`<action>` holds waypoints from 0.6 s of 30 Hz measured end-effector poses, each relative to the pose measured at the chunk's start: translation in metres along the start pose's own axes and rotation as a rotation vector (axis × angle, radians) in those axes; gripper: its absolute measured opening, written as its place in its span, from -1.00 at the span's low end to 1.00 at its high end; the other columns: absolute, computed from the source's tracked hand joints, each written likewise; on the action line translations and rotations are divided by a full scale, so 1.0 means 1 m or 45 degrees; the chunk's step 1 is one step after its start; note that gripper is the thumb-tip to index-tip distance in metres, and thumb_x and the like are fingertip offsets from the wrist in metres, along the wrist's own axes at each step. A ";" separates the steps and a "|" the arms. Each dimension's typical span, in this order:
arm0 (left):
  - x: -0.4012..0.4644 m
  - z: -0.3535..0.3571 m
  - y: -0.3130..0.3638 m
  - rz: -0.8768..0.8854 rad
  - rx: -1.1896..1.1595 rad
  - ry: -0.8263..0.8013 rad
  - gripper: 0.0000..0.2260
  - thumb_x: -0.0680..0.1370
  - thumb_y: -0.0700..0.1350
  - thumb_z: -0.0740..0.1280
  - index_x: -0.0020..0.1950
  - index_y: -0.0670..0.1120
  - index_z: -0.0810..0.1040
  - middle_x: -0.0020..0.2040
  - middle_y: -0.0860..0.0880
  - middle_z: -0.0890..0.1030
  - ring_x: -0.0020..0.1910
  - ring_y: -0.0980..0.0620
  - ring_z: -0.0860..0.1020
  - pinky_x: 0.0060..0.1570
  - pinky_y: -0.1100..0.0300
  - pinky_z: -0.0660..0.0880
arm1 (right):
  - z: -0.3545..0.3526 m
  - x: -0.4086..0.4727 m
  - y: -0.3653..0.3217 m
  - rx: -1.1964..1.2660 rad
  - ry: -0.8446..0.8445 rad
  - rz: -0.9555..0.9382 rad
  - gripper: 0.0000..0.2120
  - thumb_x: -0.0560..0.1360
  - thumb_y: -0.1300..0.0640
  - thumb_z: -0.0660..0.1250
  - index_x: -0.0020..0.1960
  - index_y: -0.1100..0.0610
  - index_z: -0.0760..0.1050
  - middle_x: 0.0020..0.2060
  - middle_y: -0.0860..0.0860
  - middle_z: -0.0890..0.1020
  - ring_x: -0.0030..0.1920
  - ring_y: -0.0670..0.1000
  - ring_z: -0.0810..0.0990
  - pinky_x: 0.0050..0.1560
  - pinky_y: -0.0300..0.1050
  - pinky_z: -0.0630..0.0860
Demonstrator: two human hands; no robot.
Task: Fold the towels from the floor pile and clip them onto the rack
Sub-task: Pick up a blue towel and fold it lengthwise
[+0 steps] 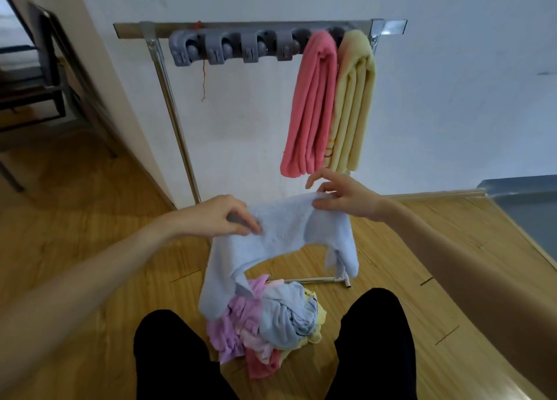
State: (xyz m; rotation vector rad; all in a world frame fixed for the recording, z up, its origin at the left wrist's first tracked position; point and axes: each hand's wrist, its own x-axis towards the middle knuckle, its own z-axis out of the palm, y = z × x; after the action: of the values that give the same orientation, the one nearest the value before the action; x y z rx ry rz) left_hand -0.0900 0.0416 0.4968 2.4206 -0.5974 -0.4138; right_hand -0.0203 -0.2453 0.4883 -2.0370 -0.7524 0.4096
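Note:
A light blue towel (pixel 283 230) hangs in the air between my hands, its ends drooping on both sides. My left hand (pixel 220 218) pinches its left top edge. My right hand (pixel 343 197) pinches the right top edge, with the index finger lifted. Below, between my knees, the floor pile (pixel 271 318) holds purple, blue, yellow and pink towels. Against the wall stands the metal rack (pixel 168 77) with a row of grey clips (pixel 235 48). A folded pink towel (pixel 310 104) and a folded yellow towel (pixel 352 98) hang clipped at its right end.
Several grey clips at the left of the rack hold nothing. A red thread (pixel 203 77) dangles from the bar. A dark chair (pixel 39 77) stands at the left behind a wall corner. A grey box (pixel 524 206) sits at the right on the wooden floor.

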 end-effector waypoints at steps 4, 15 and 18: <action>0.016 -0.031 0.005 -0.030 0.233 0.175 -0.76 0.50 -0.22 0.40 0.14 -0.04 0.65 -0.27 0.34 0.46 -0.13 0.41 0.51 -0.16 0.54 0.33 | -0.011 0.019 -0.036 -0.399 -0.174 -0.223 -0.67 0.49 0.40 0.20 0.11 0.09 0.55 0.01 -0.22 0.52 0.06 -0.27 0.48 0.10 -0.43 0.36; 0.054 -0.133 0.030 -0.046 0.788 0.325 -0.45 0.46 -0.02 0.44 0.42 -0.01 0.37 0.18 -0.06 0.49 0.01 0.09 0.37 -0.07 0.23 0.32 | -0.043 0.099 -0.082 -0.955 0.189 -0.277 -0.52 0.45 0.43 0.10 0.28 0.15 0.52 -0.03 0.06 0.49 -0.07 -0.03 0.38 -0.11 -0.33 0.21; 0.069 -0.152 0.032 0.080 0.859 0.561 -0.43 0.46 -0.11 0.43 0.44 -0.01 0.35 0.16 -0.14 0.57 0.00 -0.02 0.51 -0.04 0.08 0.46 | -0.060 0.119 -0.090 -0.873 0.494 -0.343 -0.60 0.45 0.41 0.12 0.19 0.23 0.56 -0.08 0.16 0.51 -0.11 0.06 0.42 -0.13 -0.18 0.30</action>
State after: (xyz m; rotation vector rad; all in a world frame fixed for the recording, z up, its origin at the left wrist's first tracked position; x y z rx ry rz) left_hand 0.0222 0.0568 0.6233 2.9732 -0.6824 0.4171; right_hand 0.0708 -0.1696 0.5970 -2.4791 -0.9879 -0.4544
